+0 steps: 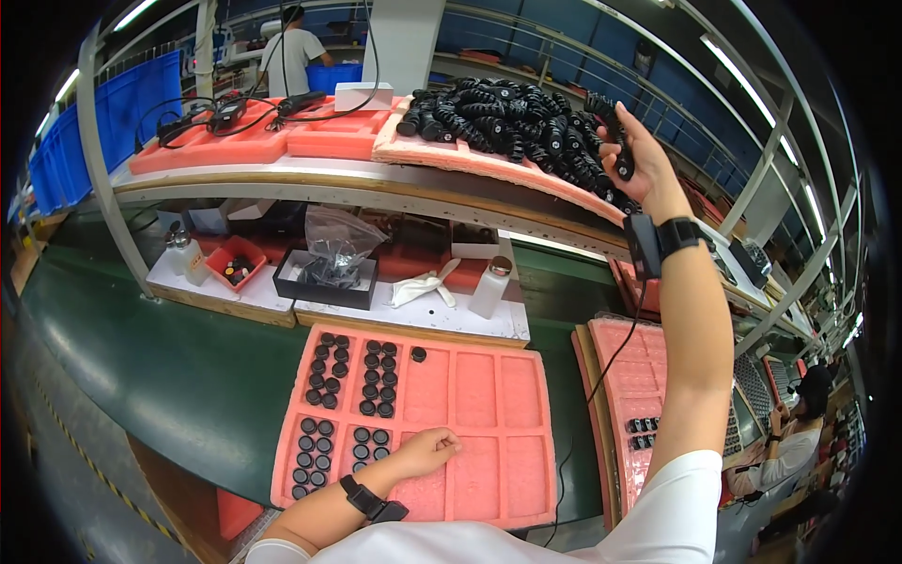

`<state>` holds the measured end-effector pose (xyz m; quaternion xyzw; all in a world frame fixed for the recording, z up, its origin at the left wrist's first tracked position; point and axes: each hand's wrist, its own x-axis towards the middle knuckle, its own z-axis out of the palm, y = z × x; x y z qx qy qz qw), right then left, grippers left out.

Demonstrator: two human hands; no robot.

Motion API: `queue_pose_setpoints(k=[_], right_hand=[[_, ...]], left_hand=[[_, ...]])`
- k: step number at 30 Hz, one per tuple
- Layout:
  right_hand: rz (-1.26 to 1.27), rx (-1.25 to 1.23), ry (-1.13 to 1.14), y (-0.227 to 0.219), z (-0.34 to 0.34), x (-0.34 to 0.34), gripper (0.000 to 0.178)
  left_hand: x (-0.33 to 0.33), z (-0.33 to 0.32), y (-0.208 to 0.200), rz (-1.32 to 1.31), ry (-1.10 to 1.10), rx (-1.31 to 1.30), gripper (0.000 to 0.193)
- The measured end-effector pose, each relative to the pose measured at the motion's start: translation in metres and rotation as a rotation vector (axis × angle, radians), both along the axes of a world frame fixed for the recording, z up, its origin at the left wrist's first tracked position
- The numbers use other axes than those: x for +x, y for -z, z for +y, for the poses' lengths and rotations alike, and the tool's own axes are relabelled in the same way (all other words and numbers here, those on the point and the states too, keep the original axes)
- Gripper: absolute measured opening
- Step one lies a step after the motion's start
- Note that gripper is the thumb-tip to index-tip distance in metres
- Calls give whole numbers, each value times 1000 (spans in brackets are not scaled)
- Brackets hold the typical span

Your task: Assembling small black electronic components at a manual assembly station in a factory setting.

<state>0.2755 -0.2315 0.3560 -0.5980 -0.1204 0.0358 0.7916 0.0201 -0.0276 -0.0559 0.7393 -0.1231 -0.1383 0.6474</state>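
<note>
Right hand (642, 162): arm raised to the upper shelf, fingers wrapped around a black ribbed part (613, 132) beside the heap of parts (507, 122).
Left hand (427, 451): resting flat, fingers loosely curled and empty, on the pink foam tray (489, 395).

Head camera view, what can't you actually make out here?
- Black part in the right hand: fingers cover its lower end.
- Clear bag in the black box: contents too small to tell.
- Right-side pink tray: forearm hides its far side.
</note>
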Motion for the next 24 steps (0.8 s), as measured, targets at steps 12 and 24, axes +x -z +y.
queue_pose_setpoints(k=[12, 24], right_hand=[[233, 414, -708, 204, 28, -184, 38], [377, 315, -439, 286, 30, -280, 39]], left_hand=[[-11, 1, -25, 142, -18, -199, 14], [-44, 10, -129, -277, -92, -282, 30]])
